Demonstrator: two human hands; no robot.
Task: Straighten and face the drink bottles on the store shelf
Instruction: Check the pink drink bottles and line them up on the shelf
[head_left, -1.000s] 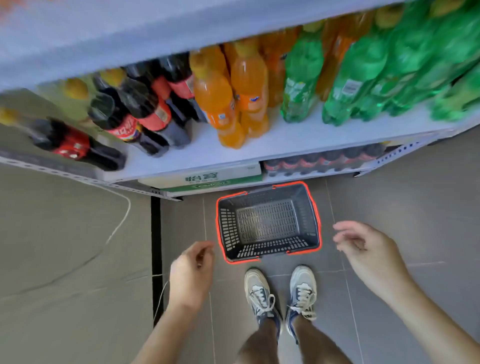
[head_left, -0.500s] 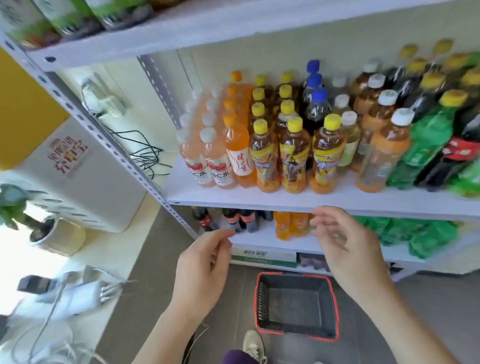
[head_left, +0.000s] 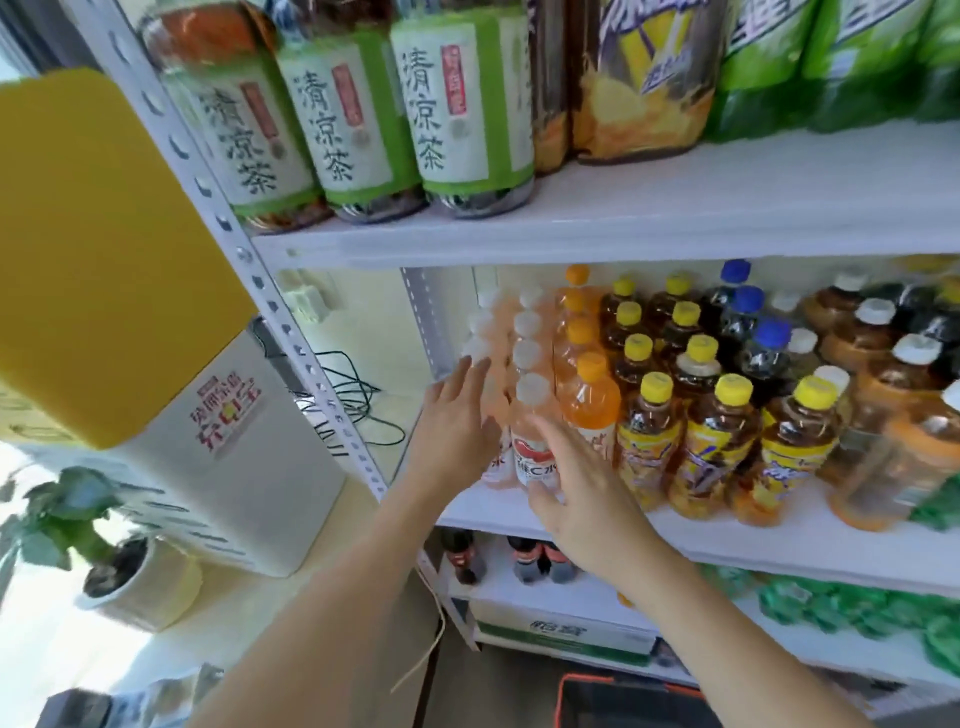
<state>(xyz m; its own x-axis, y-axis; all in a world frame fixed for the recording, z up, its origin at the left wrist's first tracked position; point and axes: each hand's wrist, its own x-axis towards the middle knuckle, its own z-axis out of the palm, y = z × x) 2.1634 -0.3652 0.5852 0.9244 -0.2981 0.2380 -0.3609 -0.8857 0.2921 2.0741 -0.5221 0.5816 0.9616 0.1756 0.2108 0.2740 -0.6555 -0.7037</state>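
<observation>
Item: peach-pink drink bottles (head_left: 524, 358), white caps, two files at the left end of the middle shelf (head_left: 779, 540); all upright, long axis vertical.
Left hand (head_left: 457, 431): fingers (head_left: 470, 374) straight and close together, holding nothing, along the left flank of the left file; contact uncertain.
Right hand (head_left: 587, 499): fingers spread wide, empty, across the label of the front bottle (head_left: 531, 410); thumb low near its base.
Governing relation: the front pair stands between the two palms, just ahead of the fingertips; both hands about equally near; pressing inward would probably square the pair.
</observation>
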